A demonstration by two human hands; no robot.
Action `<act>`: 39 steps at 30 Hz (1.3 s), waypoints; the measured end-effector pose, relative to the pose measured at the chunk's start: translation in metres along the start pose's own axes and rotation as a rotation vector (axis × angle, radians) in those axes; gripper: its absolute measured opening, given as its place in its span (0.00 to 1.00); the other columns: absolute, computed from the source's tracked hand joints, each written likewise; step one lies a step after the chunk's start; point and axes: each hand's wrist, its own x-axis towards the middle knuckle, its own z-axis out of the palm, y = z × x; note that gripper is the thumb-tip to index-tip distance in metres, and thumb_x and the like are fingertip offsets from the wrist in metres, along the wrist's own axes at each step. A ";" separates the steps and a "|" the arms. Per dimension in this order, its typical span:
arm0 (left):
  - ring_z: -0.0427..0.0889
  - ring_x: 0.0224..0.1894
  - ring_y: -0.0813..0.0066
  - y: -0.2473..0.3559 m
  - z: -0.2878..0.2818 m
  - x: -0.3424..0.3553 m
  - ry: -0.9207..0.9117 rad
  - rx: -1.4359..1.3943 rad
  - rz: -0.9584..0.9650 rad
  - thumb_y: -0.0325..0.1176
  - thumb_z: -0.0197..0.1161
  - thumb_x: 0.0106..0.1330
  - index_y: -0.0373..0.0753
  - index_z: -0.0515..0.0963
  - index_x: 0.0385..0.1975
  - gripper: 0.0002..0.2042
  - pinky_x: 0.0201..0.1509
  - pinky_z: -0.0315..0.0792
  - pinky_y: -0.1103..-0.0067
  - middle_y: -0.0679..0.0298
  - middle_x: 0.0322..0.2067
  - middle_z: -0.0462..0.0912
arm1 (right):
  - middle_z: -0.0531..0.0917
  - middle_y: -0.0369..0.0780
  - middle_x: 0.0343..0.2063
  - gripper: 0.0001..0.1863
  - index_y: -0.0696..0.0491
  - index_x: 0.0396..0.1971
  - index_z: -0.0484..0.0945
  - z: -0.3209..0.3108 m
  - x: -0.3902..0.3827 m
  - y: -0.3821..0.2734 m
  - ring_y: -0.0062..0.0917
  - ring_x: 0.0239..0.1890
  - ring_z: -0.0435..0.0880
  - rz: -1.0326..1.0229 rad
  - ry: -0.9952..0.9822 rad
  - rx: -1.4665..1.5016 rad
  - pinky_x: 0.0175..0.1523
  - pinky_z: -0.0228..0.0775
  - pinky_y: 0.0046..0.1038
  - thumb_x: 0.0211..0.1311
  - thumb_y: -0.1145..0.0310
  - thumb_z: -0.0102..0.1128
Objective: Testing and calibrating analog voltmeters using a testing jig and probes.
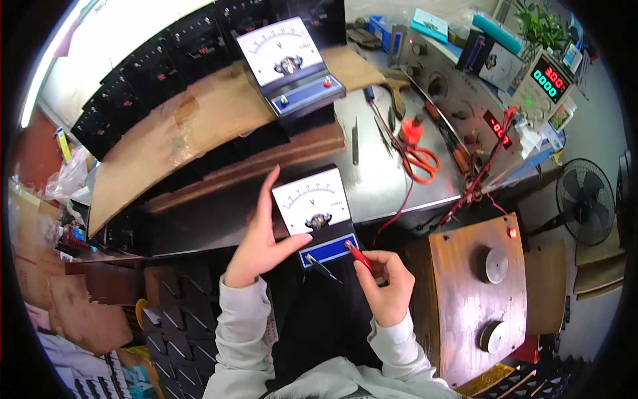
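A voltmeter (312, 201) with a white dial face and a blue strip along its base is tilted up at the front edge of the bench. My left hand (259, 243) grips its left side, the thumb across the lower dial and the fingers spread along the edge. At the right terminal, my right hand (385, 282) pinches a red clip (359, 257), whose metal tip touches the terminal post. A black clip (323, 268) hangs from the left terminal, free of my fingers.
A second voltmeter (282, 56) stands on a cardboard-covered shelf (179, 133) before several black meter cases. Red-handled scissors (422, 165), a red bottle (412, 131) and hand tools lie on the metal bench. A box with two knobs (475, 292) stands right, near a fan (585, 199).
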 end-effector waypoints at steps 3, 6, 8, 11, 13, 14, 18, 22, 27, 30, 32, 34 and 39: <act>0.74 0.62 0.49 -0.016 0.000 -0.006 0.098 0.339 0.113 0.33 0.75 0.50 0.41 0.45 0.76 0.54 0.68 0.63 0.63 0.45 0.60 0.73 | 0.85 0.36 0.30 0.10 0.60 0.37 0.80 0.001 0.006 -0.004 0.13 0.28 0.79 -0.023 -0.039 -0.046 0.33 0.70 0.16 0.56 0.81 0.71; 0.68 0.69 0.47 -0.015 0.002 -0.015 0.149 0.252 0.102 0.35 0.77 0.51 0.36 0.47 0.75 0.54 0.71 0.61 0.65 0.42 0.67 0.66 | 0.83 0.38 0.27 0.09 0.59 0.34 0.82 0.002 0.010 0.008 0.17 0.24 0.77 -0.267 -0.013 -0.141 0.30 0.70 0.20 0.55 0.80 0.73; 0.71 0.66 0.59 -0.019 0.000 -0.021 0.150 0.381 0.135 0.30 0.78 0.54 0.38 0.41 0.77 0.56 0.66 0.70 0.67 0.49 0.66 0.66 | 0.81 0.39 0.28 0.07 0.59 0.32 0.80 -0.009 0.002 0.016 0.18 0.26 0.78 -0.259 -0.007 -0.073 0.29 0.69 0.21 0.56 0.82 0.71; 0.62 0.71 0.45 -0.028 0.010 -0.017 0.300 0.487 0.208 0.49 0.80 0.49 0.26 0.53 0.72 0.56 0.75 0.56 0.63 0.39 0.68 0.62 | 0.83 0.41 0.39 0.04 0.59 0.40 0.74 -0.023 -0.014 0.004 0.15 0.31 0.79 0.014 0.051 0.167 0.33 0.71 0.16 0.69 0.78 0.59; 0.72 0.60 0.43 -0.018 0.020 -0.020 0.395 0.490 0.210 0.45 0.82 0.42 0.27 0.65 0.62 0.48 0.65 0.65 0.61 0.40 0.56 0.72 | 0.83 0.38 0.39 0.07 0.60 0.45 0.75 -0.014 -0.017 0.007 0.14 0.33 0.77 -0.035 -0.046 0.052 0.34 0.68 0.15 0.69 0.77 0.59; 0.74 0.55 0.45 -0.020 0.025 -0.029 0.466 0.505 0.196 0.43 0.82 0.41 0.30 0.68 0.58 0.44 0.61 0.67 0.61 0.44 0.51 0.74 | 0.82 0.35 0.36 0.07 0.60 0.44 0.76 -0.001 -0.022 0.007 0.12 0.32 0.75 -0.101 -0.062 -0.030 0.34 0.64 0.13 0.69 0.77 0.61; 0.74 0.50 0.51 -0.003 0.014 -0.097 0.784 0.673 0.288 0.41 0.81 0.42 0.33 0.71 0.55 0.39 0.56 0.67 0.63 0.51 0.47 0.75 | 0.77 0.30 0.28 0.06 0.60 0.33 0.81 0.011 -0.037 0.009 0.11 0.28 0.68 -0.051 -0.286 -0.135 0.34 0.58 0.14 0.59 0.80 0.70; 0.72 0.51 0.54 0.015 -0.069 -0.199 1.204 1.145 0.044 0.38 0.76 0.41 0.34 0.73 0.51 0.34 0.57 0.67 0.65 0.53 0.48 0.74 | 0.76 0.30 0.26 0.08 0.60 0.32 0.81 0.033 -0.056 0.001 0.10 0.27 0.67 -0.219 -0.513 -0.215 0.31 0.58 0.15 0.56 0.78 0.74; 0.72 0.63 0.45 0.027 -0.205 -0.299 1.067 1.645 -0.145 0.21 0.73 0.45 0.41 0.69 0.62 0.38 0.63 0.72 0.64 0.46 0.65 0.66 | 0.77 0.29 0.23 0.09 0.59 0.32 0.80 -0.003 -0.036 0.060 0.10 0.25 0.65 -0.068 -0.447 -0.403 0.28 0.56 0.15 0.56 0.76 0.74; 0.74 0.65 0.46 0.025 -0.276 -0.338 0.740 1.807 -0.447 0.15 0.63 0.51 0.60 0.67 0.69 0.42 0.58 0.79 0.66 0.44 0.74 0.53 | 0.78 0.31 0.23 0.08 0.59 0.32 0.81 -0.010 -0.029 0.059 0.11 0.24 0.66 -0.152 -0.439 -0.478 0.27 0.56 0.16 0.56 0.77 0.73; 0.83 0.48 0.53 -0.004 -0.326 -0.352 0.597 1.904 -0.597 0.17 0.54 0.60 0.68 0.60 0.72 0.42 0.49 0.82 0.66 0.50 0.55 0.73 | 0.79 0.33 0.23 0.08 0.59 0.33 0.81 -0.012 -0.030 0.059 0.12 0.24 0.67 -0.156 -0.424 -0.527 0.28 0.57 0.17 0.56 0.78 0.72; 0.84 0.38 0.56 -0.043 -0.368 -0.357 0.449 1.985 -0.720 0.20 0.53 0.62 0.63 0.56 0.75 0.41 0.43 0.81 0.65 0.55 0.38 0.76 | 0.80 0.34 0.23 0.08 0.59 0.33 0.81 -0.007 -0.033 0.054 0.12 0.24 0.68 -0.177 -0.421 -0.551 0.28 0.59 0.17 0.56 0.78 0.72; 0.84 0.42 0.54 -0.130 -0.451 -0.403 0.373 1.967 -0.838 0.26 0.54 0.64 0.39 0.69 0.47 0.12 0.47 0.79 0.64 0.52 0.34 0.82 | 0.81 0.35 0.22 0.08 0.60 0.33 0.81 0.001 -0.041 0.059 0.13 0.23 0.69 -0.247 -0.468 -0.525 0.27 0.61 0.18 0.55 0.78 0.73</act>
